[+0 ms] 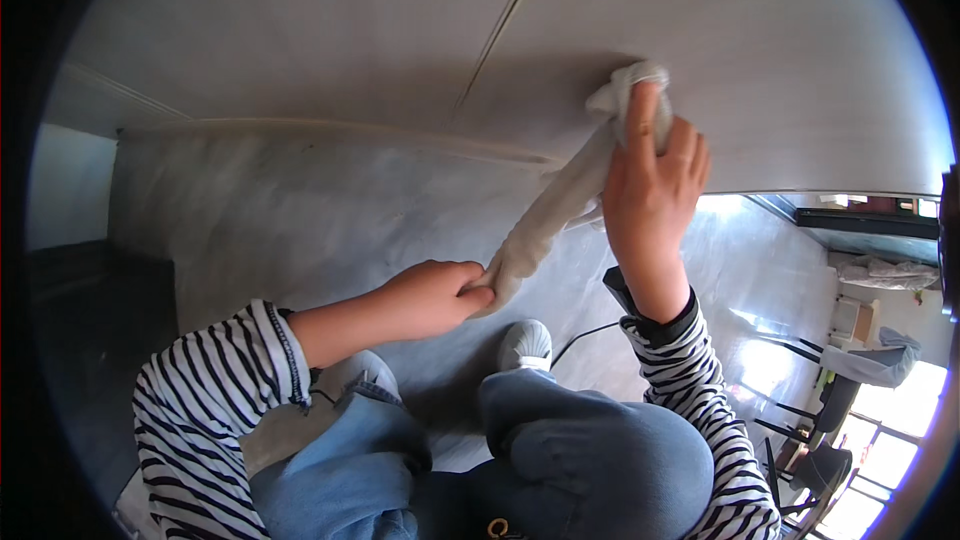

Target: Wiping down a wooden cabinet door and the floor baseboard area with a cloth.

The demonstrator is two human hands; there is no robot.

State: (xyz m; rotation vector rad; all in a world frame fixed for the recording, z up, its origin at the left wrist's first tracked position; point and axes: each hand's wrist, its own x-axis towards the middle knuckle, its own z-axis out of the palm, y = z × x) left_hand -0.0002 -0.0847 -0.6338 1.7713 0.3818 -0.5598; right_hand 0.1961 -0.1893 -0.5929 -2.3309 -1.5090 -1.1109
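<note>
A long off-white cloth (551, 210) stretches slantwise between my two hands. My right hand (656, 165) presses its bunched upper end against a smooth grey panel surface (337, 37), with the index finger extended along the cloth. The cloth's lower end is pinched in my left hand (442, 296), between thumb and fingers, above the floor. A dark seam (499, 26) runs down the panel to the left of my right hand. The palm side of my right hand is hidden.
Below the panel lies a grey floor (262, 195), with my white shoes (525, 345) on it. A black cable (585, 337) runs near my right shoe. Chairs (821, 472) stand by a bright window at the right. A dark block-like shape (105, 330) is at the left.
</note>
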